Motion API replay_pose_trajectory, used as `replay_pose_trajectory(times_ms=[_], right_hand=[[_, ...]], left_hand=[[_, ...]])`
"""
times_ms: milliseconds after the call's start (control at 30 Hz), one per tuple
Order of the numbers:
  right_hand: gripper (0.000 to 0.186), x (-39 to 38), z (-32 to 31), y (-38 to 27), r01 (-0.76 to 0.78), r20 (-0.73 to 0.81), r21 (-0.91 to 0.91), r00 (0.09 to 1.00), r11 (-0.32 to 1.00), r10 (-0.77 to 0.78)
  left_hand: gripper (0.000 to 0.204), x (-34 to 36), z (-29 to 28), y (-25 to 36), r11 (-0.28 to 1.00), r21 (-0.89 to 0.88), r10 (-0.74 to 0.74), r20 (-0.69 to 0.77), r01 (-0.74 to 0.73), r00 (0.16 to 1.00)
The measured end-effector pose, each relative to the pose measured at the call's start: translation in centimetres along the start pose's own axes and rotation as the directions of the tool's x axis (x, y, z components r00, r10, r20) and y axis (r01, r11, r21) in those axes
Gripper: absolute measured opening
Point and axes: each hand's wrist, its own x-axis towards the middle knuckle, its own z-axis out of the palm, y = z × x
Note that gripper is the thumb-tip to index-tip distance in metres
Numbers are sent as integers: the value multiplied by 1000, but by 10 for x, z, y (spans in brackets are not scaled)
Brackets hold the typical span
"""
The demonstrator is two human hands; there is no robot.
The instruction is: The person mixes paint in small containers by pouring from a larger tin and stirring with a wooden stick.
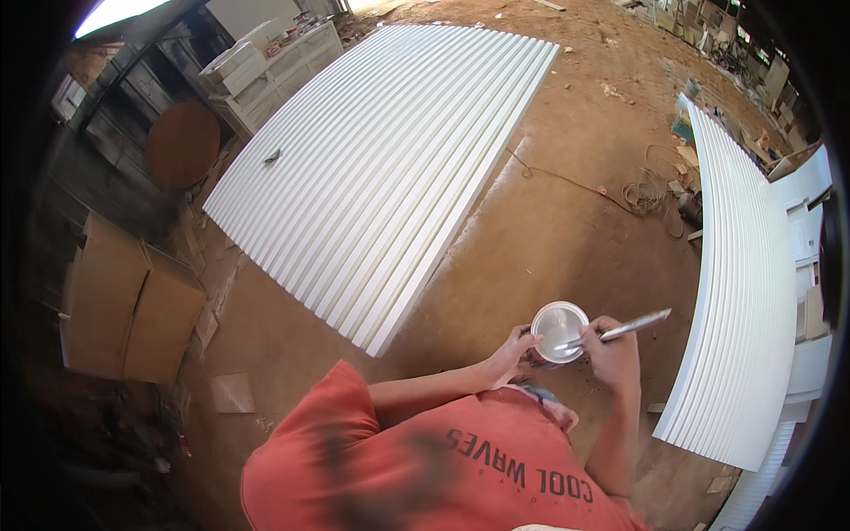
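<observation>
A round, open paint can with a pale inside is held in front of my chest. My left hand has its fingers wrapped around the can's left side, thumb near the rim. In my right hand is a paintbrush, gripped with the fingers closed. Its pale, smeared handle sticks out to the right, and its other end reaches over the can's rim into the opening. How much paint the can contains is hard to tell. Ahead and to the left lies a large white ribbed panel, apart from both hands.
Another white ribbed panel stands along the right. A coiled cable lies on the brown dirt floor. Cardboard-brown panels and a round brown disc are at the left. A small dark object rests on the large panel.
</observation>
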Motion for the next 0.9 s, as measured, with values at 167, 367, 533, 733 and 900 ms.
replay_pose_trajectory(times_ms=[167,367,533,733,900], right_hand=[[19,109,-54,-6,67,-95,-53,993,996,-72],[16,231,-98,26,110,76,144,990,983,-122],[13,348,-134,15,81,-20,75,997,994,-79],[15,483,-139,-18,151,11,168,988,974,-155],[19,584,-189,-40,-4,70,-4,998,1000,4]], left_hand=[[82,93,40,45,996,-64,61,52,-58,997],[76,195,77,117,994,-75,75,-50,-78,996],[73,294,77,188,995,-60,80,-72,-85,994],[84,413,74,295,995,17,97,-9,-96,995],[71,484,85,383,998,62,27,24,-29,999]])
